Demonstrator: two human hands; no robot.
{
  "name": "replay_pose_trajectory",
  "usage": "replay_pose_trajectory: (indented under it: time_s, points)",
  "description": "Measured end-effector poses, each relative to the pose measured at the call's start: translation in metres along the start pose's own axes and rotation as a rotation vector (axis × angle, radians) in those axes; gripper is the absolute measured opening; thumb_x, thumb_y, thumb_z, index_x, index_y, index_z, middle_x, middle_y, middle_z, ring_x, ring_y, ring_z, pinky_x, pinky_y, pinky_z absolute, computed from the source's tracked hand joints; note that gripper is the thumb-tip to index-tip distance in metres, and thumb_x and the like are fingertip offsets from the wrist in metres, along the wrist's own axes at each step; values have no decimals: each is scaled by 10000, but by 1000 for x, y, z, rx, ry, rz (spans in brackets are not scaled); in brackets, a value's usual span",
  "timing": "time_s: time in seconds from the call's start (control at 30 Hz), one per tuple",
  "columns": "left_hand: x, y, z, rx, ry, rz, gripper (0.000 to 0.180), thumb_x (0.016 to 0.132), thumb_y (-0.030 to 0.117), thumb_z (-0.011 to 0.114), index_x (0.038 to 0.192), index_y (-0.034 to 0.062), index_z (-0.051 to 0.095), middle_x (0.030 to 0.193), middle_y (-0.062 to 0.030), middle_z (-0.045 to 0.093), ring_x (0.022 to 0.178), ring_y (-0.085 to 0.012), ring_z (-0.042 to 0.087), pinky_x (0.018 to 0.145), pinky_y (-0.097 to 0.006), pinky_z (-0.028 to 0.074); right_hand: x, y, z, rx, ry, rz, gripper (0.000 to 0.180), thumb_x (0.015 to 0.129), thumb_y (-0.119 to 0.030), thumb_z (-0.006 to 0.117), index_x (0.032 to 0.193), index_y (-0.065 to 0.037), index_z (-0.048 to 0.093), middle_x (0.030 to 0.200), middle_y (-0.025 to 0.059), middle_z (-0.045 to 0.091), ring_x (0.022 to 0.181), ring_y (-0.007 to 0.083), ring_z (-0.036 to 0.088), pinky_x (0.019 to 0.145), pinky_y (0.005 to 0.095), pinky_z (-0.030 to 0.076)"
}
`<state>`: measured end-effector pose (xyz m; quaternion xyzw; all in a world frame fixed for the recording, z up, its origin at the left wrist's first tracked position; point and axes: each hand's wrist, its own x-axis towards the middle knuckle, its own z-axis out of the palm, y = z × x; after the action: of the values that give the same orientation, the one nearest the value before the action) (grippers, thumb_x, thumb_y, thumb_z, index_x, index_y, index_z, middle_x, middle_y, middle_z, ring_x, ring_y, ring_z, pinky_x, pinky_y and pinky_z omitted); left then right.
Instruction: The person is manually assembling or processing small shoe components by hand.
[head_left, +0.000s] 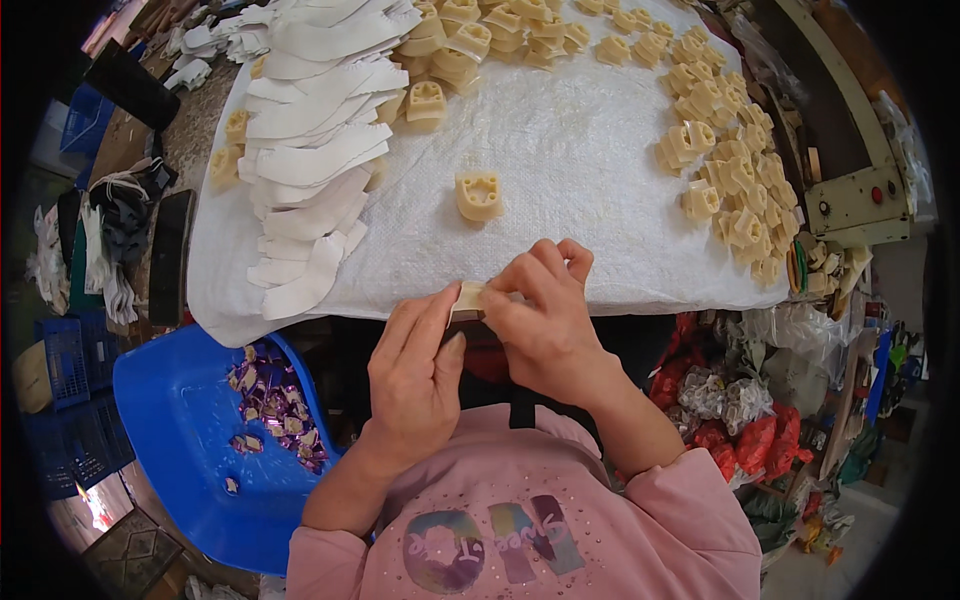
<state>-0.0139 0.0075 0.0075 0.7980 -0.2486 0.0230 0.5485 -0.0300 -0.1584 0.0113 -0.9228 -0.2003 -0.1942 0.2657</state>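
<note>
Both hands meet at the table's near edge around a small cream plastic block [474, 296], shaped like a low shoe heel. My left hand [415, 375] grips its left side with straight fingers and thumb, and a thin white edge shows along those fingers. The fingers of my right hand [548, 315] are curled and pinch the block's right side; they hide much of it. Just beyond the hands a single cream heel block [479, 196] stands on the white woven sheet [560, 150], its hollowed top showing.
Curved white strips [315, 150] overlap in a long row on the left. More cream blocks [735, 165] are heaped at right and far side. A blue tub [190, 430] at lower left holds shiny purple pieces [285, 410]. A phone [172, 255] lies left; red bags [765, 440] sit lower right.
</note>
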Motion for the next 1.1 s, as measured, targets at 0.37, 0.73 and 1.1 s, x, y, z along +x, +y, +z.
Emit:
replay_pose_trajectory:
  time_s: [0.37, 0.73, 1.1]
  points:
    - [1, -25, 6, -285, 68, 113, 189, 799, 59, 679, 983, 17, 664, 861, -86, 610, 750, -191, 529, 677, -273, 439, -14, 10, 3, 637, 99, 102, 368, 578, 61, 658, 905, -86, 573, 832, 54, 508, 794, 235, 482, 781, 350, 290]
    - [20, -17, 10, -16, -13, 426, 140, 781, 42, 682, 717, 8, 562, 581, -84, 463, 506, -231, 391, 439, -322, 316, -15, 1, -4, 534, -102, 97, 377, 550, 125, 546, 867, -79, 549, 794, 58, 471, 785, 243, 457, 775, 342, 284]
    - [9, -24, -4, -12, 166, 378, 327, 555, -98, 680, 837, 66, 682, 717, -27, 511, 702, -208, 479, 619, -288, 397, -4, -5, -10, 356, 120, -2, 299, 688, -87, 726, 959, -54, 605, 979, 73, 595, 872, 248, 527, 823, 392, 361]
